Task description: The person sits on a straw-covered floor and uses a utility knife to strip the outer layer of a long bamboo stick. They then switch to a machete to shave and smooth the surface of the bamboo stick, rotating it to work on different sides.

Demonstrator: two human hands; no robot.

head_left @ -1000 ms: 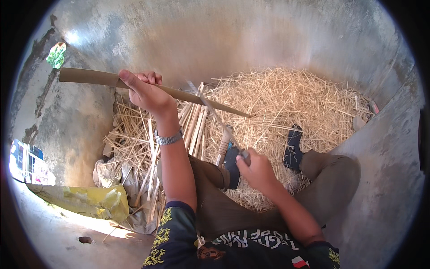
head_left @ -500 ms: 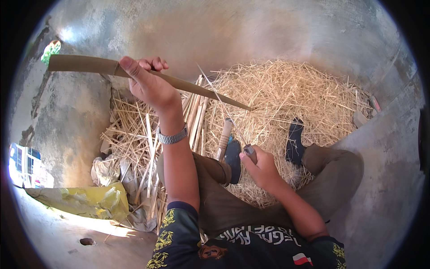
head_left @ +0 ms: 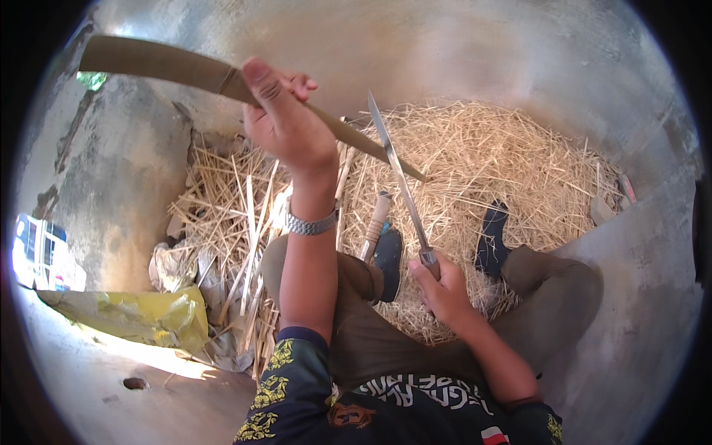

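My left hand (head_left: 291, 127) is closed round a long bamboo strip (head_left: 159, 63), brownish green, with a node ring just beside the thumb. The strip slants from the upper left down toward the middle, its far end narrowing over the straw. In my right hand (head_left: 447, 294) is a knife (head_left: 404, 182) with a long narrow blade, gripped by its dark handle. The blade points up and away, and in this view it crosses the strip near its lower end; whether they touch I cannot tell.
Pale straw and shavings (head_left: 489, 141) cover the floor, with split bamboo sticks (head_left: 248, 215) at the left. A tool with a wrapped light handle (head_left: 377, 222) lies by my dark-covered foot (head_left: 388, 259). A yellow sack (head_left: 163, 315) lies left; a concrete wall (head_left: 475, 52) curves behind.
My left hand has moved right and up, carrying the bamboo strip with it. The knife has shifted slightly right, its blade turned steeper and showing more of its flat side.
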